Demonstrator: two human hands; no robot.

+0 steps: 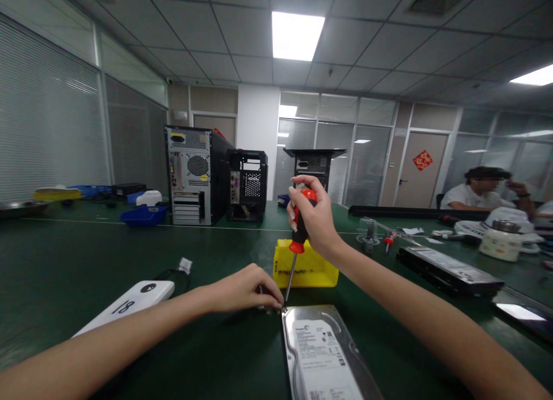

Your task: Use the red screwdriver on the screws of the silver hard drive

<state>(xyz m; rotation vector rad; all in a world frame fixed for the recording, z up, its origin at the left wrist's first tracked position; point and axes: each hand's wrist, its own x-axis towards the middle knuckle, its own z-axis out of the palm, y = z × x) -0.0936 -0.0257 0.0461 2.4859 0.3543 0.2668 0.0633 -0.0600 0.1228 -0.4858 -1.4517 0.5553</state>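
Working from a distance, I am gripping a red-and-black screwdriver (296, 247) with a slim metal shaft in my right hand (316, 218), fingers curling around its handle; the shaft is leaning over a silver, rectangular metal hard drive (319, 354) with a white printed label, which is lying flat on the dark green tabletop (224, 345); the tip is meeting, or nearly meeting, the drive's far left corner; my left hand (247, 288) is bunching its fingertips beside that corner; whether they are pinching something small, I cannot tell. The step in hand is looking like screwdriver work at that corner; the next move, I am judging, is calling for a steady tip; beyond the drive, a yellow, smooth-walled plastic bin (319, 266) is standing; to the drive's left, a glossy white, rounded device (123, 305) marked 18 is lying, partly hidden by my left forearm (142, 332); farther beyond the drive, a black-and-grey computer tower (190, 178) with a perforated metal back is rising.
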